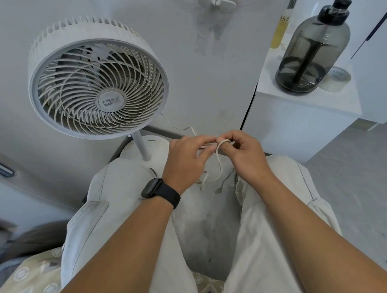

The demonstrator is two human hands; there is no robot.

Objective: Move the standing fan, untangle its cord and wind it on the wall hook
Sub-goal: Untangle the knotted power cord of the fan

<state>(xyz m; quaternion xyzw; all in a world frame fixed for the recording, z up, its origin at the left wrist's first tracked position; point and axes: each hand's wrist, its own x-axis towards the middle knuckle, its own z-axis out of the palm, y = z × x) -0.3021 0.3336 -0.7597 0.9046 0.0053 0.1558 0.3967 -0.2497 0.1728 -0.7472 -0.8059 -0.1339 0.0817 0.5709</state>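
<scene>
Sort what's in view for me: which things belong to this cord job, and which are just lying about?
Job: standing fan; its white cord, pinched by left hand and right hand; wall hook, bare, no cord on it yet.

Lying about: dark water bottle, yellow bottle and small round tin, all on the white cabinet.
</scene>
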